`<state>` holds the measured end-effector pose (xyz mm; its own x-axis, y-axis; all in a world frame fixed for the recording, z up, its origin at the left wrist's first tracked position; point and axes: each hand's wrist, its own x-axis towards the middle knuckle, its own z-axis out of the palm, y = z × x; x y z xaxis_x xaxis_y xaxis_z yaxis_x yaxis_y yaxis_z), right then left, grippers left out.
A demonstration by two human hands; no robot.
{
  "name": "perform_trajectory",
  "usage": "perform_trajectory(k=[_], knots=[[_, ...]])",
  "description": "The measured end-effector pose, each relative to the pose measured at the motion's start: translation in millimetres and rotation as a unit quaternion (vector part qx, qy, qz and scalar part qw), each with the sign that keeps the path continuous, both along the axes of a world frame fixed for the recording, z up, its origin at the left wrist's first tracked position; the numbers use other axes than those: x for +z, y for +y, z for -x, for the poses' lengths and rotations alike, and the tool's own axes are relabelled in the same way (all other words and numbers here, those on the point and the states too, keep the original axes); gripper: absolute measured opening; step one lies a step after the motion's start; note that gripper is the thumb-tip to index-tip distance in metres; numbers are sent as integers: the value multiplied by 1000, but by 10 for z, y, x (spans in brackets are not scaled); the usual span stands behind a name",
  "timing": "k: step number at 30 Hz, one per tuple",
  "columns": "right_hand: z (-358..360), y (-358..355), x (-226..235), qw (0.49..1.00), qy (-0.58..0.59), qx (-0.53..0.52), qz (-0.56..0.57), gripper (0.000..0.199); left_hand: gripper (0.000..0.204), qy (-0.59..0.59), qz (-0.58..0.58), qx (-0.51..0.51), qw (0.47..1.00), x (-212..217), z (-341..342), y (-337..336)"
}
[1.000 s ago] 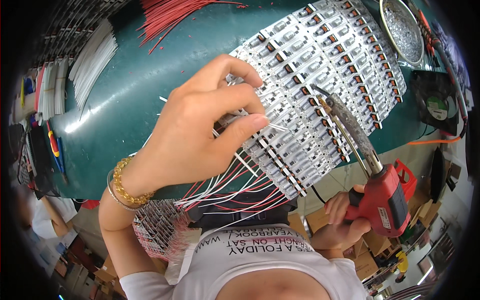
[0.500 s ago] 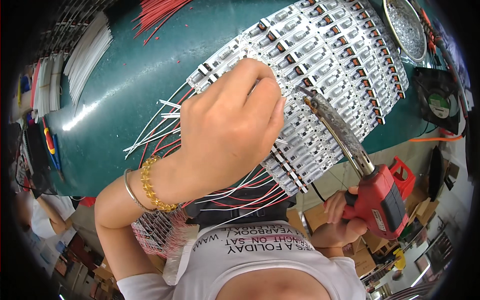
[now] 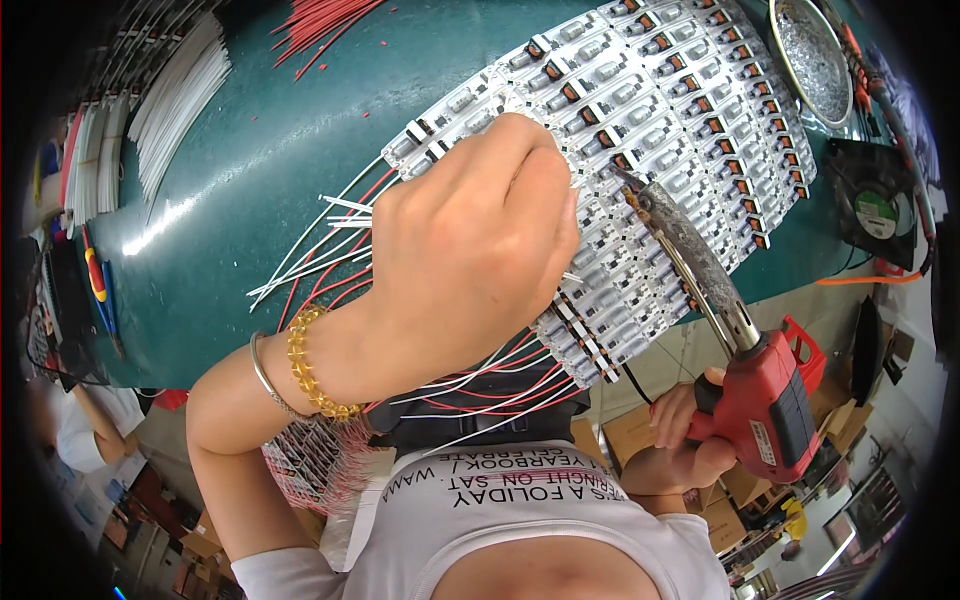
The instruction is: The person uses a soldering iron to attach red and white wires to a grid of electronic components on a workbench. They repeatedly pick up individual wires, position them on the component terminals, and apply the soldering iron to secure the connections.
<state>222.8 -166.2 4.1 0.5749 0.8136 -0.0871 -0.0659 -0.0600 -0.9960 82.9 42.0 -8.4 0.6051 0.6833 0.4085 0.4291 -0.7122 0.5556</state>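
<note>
My left hand (image 3: 475,235) is closed over the near left part of a sheet of white circuit boards (image 3: 640,150) set with rows of small components. Short white wires (image 3: 350,215) stick out on the wrist side of its curled fingers; the fingertips are hidden. In my right hand (image 3: 690,440), at the lower right, is a red soldering gun (image 3: 765,410). Its dark, bent tip points up and left, over the boards just right of my left hand. Red and white wires (image 3: 490,385) trail from the sheet's left and near edges.
The boards lie on a green table (image 3: 260,160). Bundles of white wires (image 3: 185,100) and red wires (image 3: 320,30) lie toward the far left. A round metal dish (image 3: 810,60) and a black fan (image 3: 875,205) are at the right. Screwdrivers (image 3: 98,280) lie at the left edge.
My left hand has shifted slightly to the right. The soldering gun's tip has moved a little right and away from me over the boards.
</note>
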Motion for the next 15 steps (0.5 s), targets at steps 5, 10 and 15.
perform_trajectory(k=[5,10,15], knots=[[-4,-26,-23,1000,-8,-6,2,87,13,8,0,4,1000,14,0,-10],[-95,-97,-81,999,8,16,-29,85,11,2,-3,-12,1000,-1,9,8],[-100,-115,-35,999,43,7,-24,85,10,11,64,-56,996,151,66,26]])
